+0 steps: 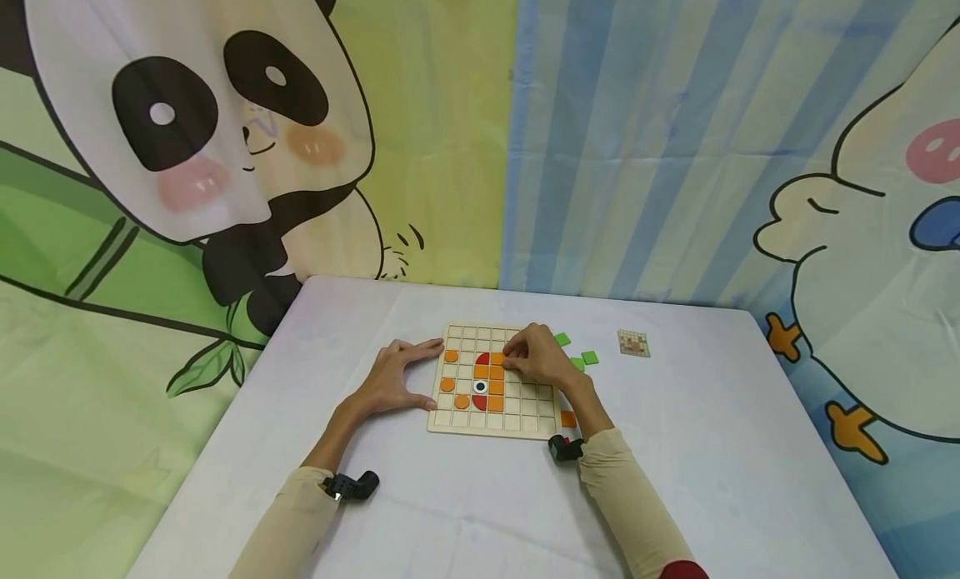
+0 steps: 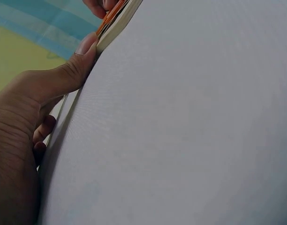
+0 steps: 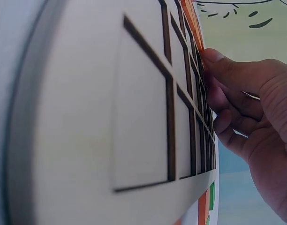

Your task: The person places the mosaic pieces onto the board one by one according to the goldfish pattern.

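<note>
A pale wooden grid board (image 1: 527,426) lies flat on the table. It bears orange square tiles (image 1: 496,387), orange round tiles (image 1: 447,385), red quarter-round tiles (image 1: 480,402) and a white tile with a black eye (image 1: 480,386). My left hand (image 1: 386,381) rests against the board's left edge, thumb and forefinger spread apart; its thumb (image 2: 71,75) touches the edge in the left wrist view. Over the upper middle of the board, my right hand (image 1: 538,356) pinches an orange square tile (image 1: 497,359) at its fingertips. The fingers partly hide that tile.
Several green square tiles (image 1: 590,357) lie right of the board, partly behind the right hand. An orange tile (image 1: 568,418) is beside the board's lower right edge. Farther right lies a small patterned card (image 1: 633,343). A printed curtain (image 1: 630,146) hangs behind the table.
</note>
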`<state>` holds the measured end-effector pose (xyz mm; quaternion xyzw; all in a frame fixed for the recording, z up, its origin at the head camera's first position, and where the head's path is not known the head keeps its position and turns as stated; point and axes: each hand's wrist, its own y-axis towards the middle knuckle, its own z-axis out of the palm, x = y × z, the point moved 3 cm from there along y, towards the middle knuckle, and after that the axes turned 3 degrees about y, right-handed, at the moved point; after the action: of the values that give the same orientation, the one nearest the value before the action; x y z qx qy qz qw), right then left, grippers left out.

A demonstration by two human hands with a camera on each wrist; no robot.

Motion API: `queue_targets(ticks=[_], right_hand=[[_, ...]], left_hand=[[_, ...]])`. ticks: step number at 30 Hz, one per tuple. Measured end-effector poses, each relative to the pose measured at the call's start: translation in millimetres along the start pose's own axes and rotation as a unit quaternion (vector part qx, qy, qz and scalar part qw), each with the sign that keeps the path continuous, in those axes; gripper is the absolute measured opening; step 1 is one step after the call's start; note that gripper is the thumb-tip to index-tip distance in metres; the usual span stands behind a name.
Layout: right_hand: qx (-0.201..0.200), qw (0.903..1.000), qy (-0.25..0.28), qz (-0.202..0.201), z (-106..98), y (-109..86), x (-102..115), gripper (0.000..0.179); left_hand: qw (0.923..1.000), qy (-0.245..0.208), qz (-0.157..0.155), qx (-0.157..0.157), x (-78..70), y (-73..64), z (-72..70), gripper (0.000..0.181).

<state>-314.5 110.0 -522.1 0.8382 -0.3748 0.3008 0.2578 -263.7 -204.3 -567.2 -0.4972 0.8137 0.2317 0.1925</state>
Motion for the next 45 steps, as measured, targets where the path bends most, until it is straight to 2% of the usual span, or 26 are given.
queue_targets(ticks=[14, 24, 29, 33, 45], right_hand=[[0.0, 1.0, 0.006, 0.001, 1, 0.4, -1, 0.015], [0.001, 0.9999, 0.002, 0.011, -5, -4.2, 4, 0.021], [-0.005, 1.0, 0.0, 0.003, -18, -13.6, 8, 0.022], [0.009, 1.0, -0.003, 0.0, -28, -25.0, 6, 0.02], [0.063, 0.9963, 0.02, 0.055, -55, -65.5, 5, 0.022]], left_hand=[[1.0, -0.004, 0.002, -0.001, 0.4, -0.1, 0.4, 0.114], [1.0, -0.007, -0.002, 0.001, -0.7, -0.6, 1.0, 0.113], [1.0, 0.0, 0.001, -0.002, -0.1, -0.7, 1.3, 0.112], [1.0, 0.001, 0.001, -0.002, 0.4, -0.7, 1.9, 0.112], [1.0, 0.0, 0.001, -0.003, 0.4, 0.1, 2.5, 0.112]])
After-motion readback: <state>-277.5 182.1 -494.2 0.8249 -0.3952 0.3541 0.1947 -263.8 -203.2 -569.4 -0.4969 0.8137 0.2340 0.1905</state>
